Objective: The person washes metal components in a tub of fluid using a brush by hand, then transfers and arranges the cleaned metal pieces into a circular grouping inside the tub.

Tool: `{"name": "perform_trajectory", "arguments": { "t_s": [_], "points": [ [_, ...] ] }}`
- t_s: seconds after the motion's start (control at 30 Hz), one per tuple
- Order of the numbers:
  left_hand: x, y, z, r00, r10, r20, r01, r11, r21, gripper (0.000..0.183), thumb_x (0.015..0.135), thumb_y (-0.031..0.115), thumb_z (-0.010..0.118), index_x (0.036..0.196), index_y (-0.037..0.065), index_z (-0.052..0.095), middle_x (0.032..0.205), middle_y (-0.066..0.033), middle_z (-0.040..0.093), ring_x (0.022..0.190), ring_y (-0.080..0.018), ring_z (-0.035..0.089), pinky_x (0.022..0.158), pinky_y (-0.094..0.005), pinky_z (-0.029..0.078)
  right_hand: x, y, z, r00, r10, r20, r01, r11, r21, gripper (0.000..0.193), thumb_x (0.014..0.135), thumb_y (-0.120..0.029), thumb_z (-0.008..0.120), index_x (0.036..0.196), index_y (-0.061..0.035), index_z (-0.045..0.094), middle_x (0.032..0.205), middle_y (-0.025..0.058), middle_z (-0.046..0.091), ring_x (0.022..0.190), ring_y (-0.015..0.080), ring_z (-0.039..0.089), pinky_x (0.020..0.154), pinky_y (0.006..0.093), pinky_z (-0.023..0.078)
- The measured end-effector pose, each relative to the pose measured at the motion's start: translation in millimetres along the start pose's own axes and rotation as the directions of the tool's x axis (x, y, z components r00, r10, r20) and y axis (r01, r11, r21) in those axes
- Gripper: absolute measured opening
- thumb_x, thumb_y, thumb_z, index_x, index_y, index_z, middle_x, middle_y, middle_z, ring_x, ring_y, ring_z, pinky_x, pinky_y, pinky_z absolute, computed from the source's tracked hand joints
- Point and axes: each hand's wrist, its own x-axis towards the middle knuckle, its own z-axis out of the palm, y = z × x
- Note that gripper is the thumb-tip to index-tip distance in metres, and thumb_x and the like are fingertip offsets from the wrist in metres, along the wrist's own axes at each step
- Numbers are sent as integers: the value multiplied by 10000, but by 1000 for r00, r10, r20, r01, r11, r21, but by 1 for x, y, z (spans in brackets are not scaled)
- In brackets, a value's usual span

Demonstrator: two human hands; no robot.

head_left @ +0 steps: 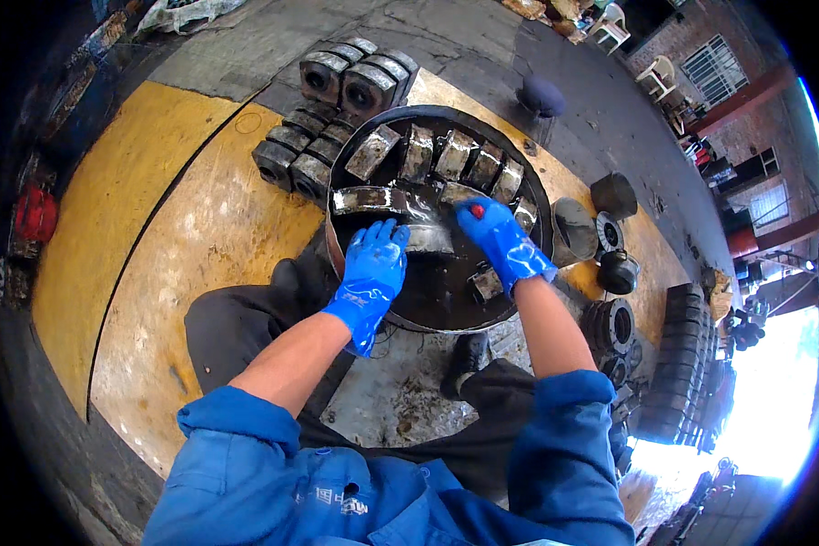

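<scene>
A wide round dark tub with liquid in it stands in front of me, between my legs. Several wet metal blocks lie in it, some shiny and some blackened. My left hand, in a blue rubber glove, holds the left end of a curved metal block, fingers laid over it. My right hand, gloved the same way, is closed round a tool with a red handle end. The tool's working end is blurred above the block, so its kind is unclear. A smaller block lies at the tub's right.
Stacked dark metal blocks with round holes stand beyond the tub's left side, on yellowed boards. To the right are metal buckets, a black pot, ring-shaped parts and a long stack of dark parts.
</scene>
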Motion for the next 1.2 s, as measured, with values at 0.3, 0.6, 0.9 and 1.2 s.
{"name": "perform_trajectory", "arguments": {
  "t_s": [0.3,0.6,0.9,1.2],
  "points": [
    [-8,2,1,986,-164,39,164,987,2,566,930,262,671,1475,130,590,1485,-161,593,1321,-349,592,1121,-514,451,6,-4,-17,994,98,49,-104,985,137,388,971,-343,710,1238,-66,757,1065,102,787,980,192,721,918,356,565],
    [3,6,-6,968,-192,161,192,981,15,600,937,266,654,1514,144,548,1502,-163,577,1304,-361,601,1086,-512,484,85,-72,8,995,75,72,-101,529,842,414,1074,-330,602,1382,-58,653,1225,97,737,1018,202,731,901,323,582],
    [4,6,-8,974,-171,150,176,984,-21,594,925,241,657,1498,121,558,1487,-187,584,1295,-371,604,1077,-510,492,153,-10,45,978,85,-189,67,735,675,358,1028,-160,609,1346,-1,661,1161,169,727,961,237,735,773,333,614],
    [2,4,-1,973,-179,147,182,983,-8,594,935,250,642,1508,129,543,1488,-171,587,1297,-366,603,1082,-515,486,174,-40,74,916,401,32,-75,91,993,293,1009,-254,638,1167,-16,703,1030,168,745,817,268,746,677,363,613]
  ]
}}
